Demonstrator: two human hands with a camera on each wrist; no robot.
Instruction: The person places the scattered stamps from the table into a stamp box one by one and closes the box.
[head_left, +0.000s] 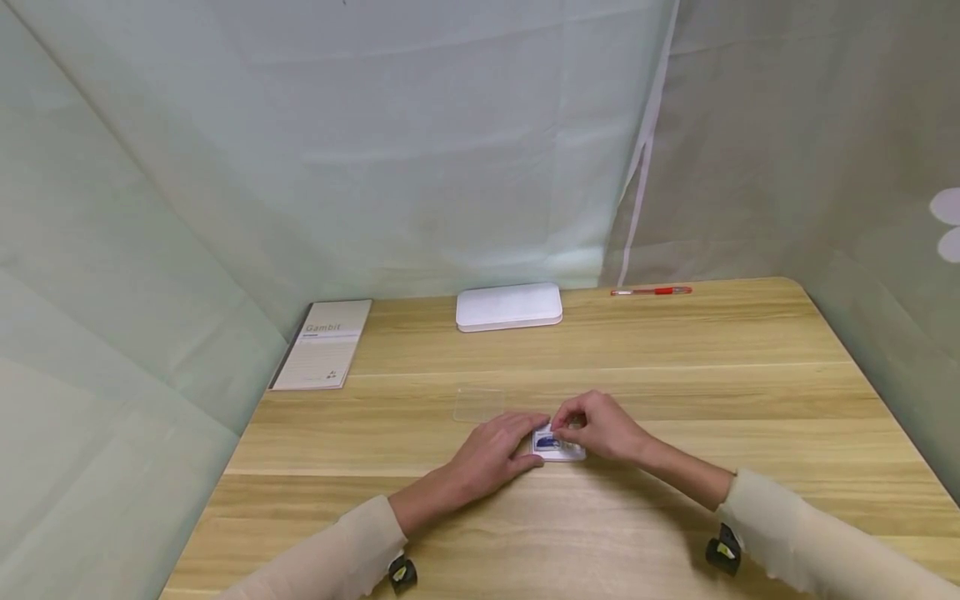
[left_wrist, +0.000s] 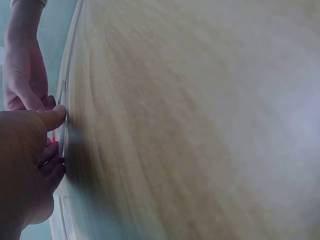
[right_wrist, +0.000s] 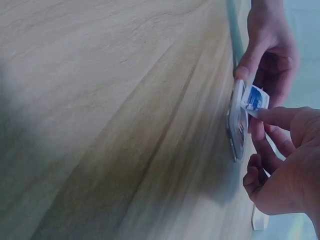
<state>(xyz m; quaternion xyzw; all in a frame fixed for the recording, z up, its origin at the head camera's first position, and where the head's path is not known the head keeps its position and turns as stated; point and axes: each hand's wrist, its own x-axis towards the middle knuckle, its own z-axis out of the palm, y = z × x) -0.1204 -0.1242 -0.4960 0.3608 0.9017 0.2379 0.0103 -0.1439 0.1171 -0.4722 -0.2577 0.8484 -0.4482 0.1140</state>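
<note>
My left hand (head_left: 489, 450) holds a small, flat, clear-edged white case (right_wrist: 232, 117) on the table, thumb at its near edge and fingers at the far edge. A small blue-and-white stamp-like paper (right_wrist: 255, 99) stands tilted up above the case. My right hand (head_left: 602, 427) pinches that paper between thumb and fingertip. Beneath it, another printed surface shows inside the case in the right wrist view. In the left wrist view the left hand covers part of the case, and the paper is hidden. A thin transparent plate (head_left: 480, 406) lies flat on the table behind the left hand.
On the wood-grain table (head_left: 562, 533), a notebook (head_left: 322, 346) lies at the back left. A white rounded box (head_left: 509, 306) sits at the back edge, and a red pen (head_left: 651, 291) lies to its right. Fabric curtains (head_left: 450, 150) enclose the table behind and at both sides.
</note>
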